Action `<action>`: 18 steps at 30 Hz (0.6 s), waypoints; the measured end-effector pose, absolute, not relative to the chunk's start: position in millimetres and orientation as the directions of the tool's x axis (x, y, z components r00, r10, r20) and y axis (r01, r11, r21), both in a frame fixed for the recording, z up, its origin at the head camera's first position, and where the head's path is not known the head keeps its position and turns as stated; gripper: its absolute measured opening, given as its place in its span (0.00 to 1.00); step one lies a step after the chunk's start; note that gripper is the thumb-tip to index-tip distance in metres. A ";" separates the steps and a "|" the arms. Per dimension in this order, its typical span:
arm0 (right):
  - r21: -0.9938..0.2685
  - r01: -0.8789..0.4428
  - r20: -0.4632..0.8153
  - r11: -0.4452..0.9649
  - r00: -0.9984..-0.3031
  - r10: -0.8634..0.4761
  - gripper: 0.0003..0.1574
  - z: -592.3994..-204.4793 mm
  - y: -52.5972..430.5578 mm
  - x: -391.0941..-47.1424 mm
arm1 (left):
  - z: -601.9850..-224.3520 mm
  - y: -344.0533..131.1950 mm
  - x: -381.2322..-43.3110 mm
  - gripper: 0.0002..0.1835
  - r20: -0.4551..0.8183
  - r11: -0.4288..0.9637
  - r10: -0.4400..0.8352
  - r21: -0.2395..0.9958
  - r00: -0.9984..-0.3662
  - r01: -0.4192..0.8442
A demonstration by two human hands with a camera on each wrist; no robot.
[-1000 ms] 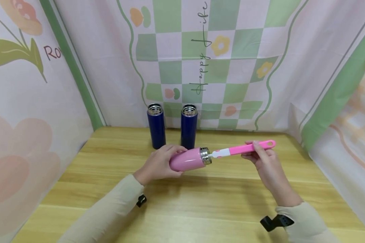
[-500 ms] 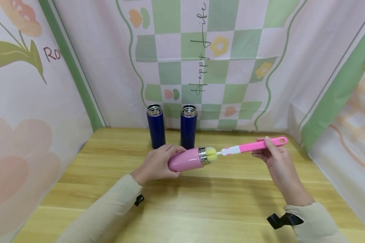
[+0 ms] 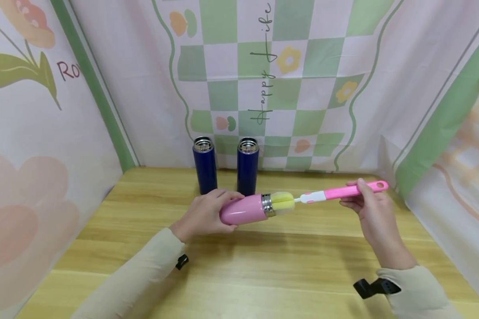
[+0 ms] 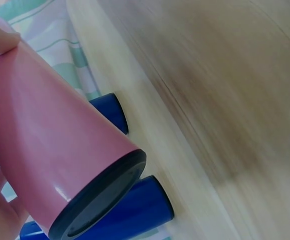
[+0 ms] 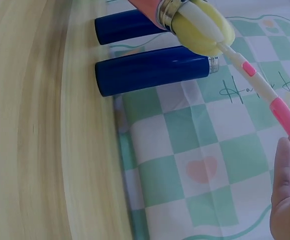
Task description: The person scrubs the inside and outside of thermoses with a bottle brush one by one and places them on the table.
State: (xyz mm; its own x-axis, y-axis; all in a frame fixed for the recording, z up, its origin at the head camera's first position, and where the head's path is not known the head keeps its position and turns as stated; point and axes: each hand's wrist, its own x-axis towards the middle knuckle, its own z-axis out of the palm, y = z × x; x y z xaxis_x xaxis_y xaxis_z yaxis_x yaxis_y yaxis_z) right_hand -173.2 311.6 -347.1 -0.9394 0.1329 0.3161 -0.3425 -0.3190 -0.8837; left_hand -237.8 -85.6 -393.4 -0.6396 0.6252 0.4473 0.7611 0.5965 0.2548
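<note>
My left hand (image 3: 205,212) grips the body of a pink thermos bottle (image 3: 243,210), which lies tilted in the air with its steel mouth toward the right. In the left wrist view the bottle's dark base (image 4: 102,200) faces the camera. My right hand (image 3: 377,217) pinches the pink handle of a bottle brush (image 3: 343,192). The brush's yellow sponge head (image 3: 284,201) sticks partly out of the bottle's mouth, its front end hidden inside. In the right wrist view the white stem runs from the sponge to the handle.
Two dark blue thermos bottles without lids, a left one (image 3: 205,166) and a right one (image 3: 247,166), stand upright behind the pink one on the wooden table (image 3: 239,274). A patterned curtain (image 3: 287,97) hangs along the table's back edge.
My right hand has moved right, drawing the brush outward, so the yellow sponge that was hidden inside now shows at the bottle's mouth. My left hand and the pink bottle have barely shifted.
</note>
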 end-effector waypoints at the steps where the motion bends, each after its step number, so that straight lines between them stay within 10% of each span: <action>1: -0.885 -0.337 0.307 -0.321 -0.941 0.140 0.16 -346.7 311.6 -173.3 | -392.9 -85.6 -237.3 0.36 0.444 0.597 0.626 0.256 -0.641 0.761; 18: -0.883 -0.332 0.269 -0.331 -0.937 0.223 0.15 -346.0 322.0 -177.2 | -388.7 -83.6 -230.8 0.37 0.436 0.581 0.632 0.282 -0.641 0.764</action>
